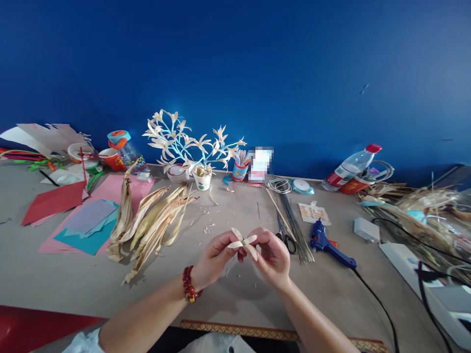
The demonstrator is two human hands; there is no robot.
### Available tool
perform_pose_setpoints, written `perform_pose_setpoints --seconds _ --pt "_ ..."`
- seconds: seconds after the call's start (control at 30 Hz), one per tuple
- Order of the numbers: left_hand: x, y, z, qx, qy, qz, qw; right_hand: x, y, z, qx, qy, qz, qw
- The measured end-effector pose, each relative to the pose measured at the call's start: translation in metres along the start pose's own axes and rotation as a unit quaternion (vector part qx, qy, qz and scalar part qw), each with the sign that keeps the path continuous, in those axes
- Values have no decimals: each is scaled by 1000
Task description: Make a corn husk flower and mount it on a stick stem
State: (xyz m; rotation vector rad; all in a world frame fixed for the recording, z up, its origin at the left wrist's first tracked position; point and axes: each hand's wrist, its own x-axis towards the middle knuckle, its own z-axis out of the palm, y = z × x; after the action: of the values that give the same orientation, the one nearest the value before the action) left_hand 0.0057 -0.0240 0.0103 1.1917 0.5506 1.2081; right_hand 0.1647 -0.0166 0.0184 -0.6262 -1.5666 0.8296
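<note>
Both hands meet above the middle of the grey table (235, 294). My left hand (213, 257), with a red bead bracelet at its wrist, and my right hand (270, 257) pinch a small pale husk flower (243, 241) between their fingertips. Its narrow petals fan out above and below the fingers. A heap of dried corn husks (150, 220) lies to the left of my hands. Black-handled scissors (287, 239) and a blue glue gun (326, 243) lie just right of my right hand.
A white husk-flower tree (187, 139) in a small pot stands at the back. Coloured paper sheets (88, 215) lie left, thin wires (294, 223) and a tape roll (302, 186) right of centre. A water bottle (351, 166), husk scraps and cables fill the right side.
</note>
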Motion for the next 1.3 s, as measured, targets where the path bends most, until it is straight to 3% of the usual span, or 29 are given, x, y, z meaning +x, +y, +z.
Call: perform_pose_setpoints --seconds 0.43,0.73,1.3 --pt "-1 -3 -1 -23 -26 -12 999 4 -1 -2 -9 2 -18 1000" --pt "0 -5 -2 -32 16 -14 999 3 -2 0 74 -3 34 997" --pt "1 -6 -2 -5 17 2 1000 9 -4 -2 -82 -4 -48 995"
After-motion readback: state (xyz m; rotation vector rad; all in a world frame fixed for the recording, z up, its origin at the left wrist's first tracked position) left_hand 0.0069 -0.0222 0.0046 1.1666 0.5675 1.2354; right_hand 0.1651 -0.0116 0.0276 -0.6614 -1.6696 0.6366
